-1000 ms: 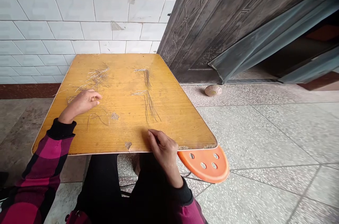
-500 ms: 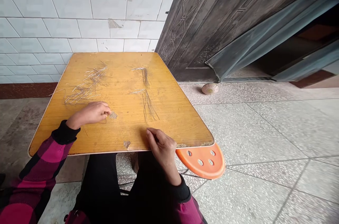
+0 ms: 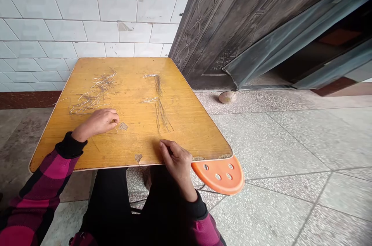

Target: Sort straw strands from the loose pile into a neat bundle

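Left grip (image 3: 97,123) pressed together, just beside a tan clump (image 3: 123,126); right grip (image 3: 176,164) pressed together at the counter's (image 3: 188,129) near edge; strands (image 3: 97,92) farther left.

Flat, even daylight, fairly bright, no hard source in view. Mild sheen along the far edge of the yellow wood-veneer tabletop (image 3: 130,65). Soft shadow just left of the right hand (image 3: 177,164). Black gap behind the grey-green door curtain (image 3: 270,50), upper right, is underexposed. White glazed wall tiles (image 3: 66,30) bow toward the upper left corner: wide-angle distortion. Focus fine, no obvious motion blur.
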Available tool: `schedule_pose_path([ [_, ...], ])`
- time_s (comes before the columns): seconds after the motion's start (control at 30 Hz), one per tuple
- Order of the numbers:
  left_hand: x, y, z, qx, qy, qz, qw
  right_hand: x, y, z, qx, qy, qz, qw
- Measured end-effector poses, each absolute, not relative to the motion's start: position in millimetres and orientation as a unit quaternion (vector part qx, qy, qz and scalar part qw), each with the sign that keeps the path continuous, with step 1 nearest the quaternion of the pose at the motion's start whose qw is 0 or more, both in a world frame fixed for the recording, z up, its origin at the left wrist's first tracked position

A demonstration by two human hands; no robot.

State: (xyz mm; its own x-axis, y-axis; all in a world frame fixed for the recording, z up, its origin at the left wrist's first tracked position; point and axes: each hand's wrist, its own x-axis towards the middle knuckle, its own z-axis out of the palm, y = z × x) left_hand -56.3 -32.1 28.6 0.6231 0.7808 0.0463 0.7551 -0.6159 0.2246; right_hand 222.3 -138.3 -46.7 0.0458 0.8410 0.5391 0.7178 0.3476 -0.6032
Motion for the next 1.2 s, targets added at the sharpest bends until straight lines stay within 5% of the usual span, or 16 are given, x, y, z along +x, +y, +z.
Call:
schedule_pose_path([
  [0.37, -55.5, -32.9, 28.2, 0.896, 0.422, 0.083, 0.11, 222.6, -138.9, -46.5, -0.564, -0.689, 0.068, 0.45],
  [0.73, -45.2, -35.3, 30.8, 0.603, 0.464, 0.287, 0.582, 219.0, -139.0, -42.1, -0.558, -0.67, 0.135, 0.47],
  [1.07, -24.9, -45.6, 19.4, 0.549, 0.458, 0.314, 0.625, 166.4, -137.5, -30.4, -0.402, -0.515, 0.552, 0.518],
  [1.2, -22.4, -49.1, 18.1, 0.534, 0.446, 0.346, 0.629, 156.4, -131.9, -31.0, -0.373, -0.44, 0.603, 0.551],
])
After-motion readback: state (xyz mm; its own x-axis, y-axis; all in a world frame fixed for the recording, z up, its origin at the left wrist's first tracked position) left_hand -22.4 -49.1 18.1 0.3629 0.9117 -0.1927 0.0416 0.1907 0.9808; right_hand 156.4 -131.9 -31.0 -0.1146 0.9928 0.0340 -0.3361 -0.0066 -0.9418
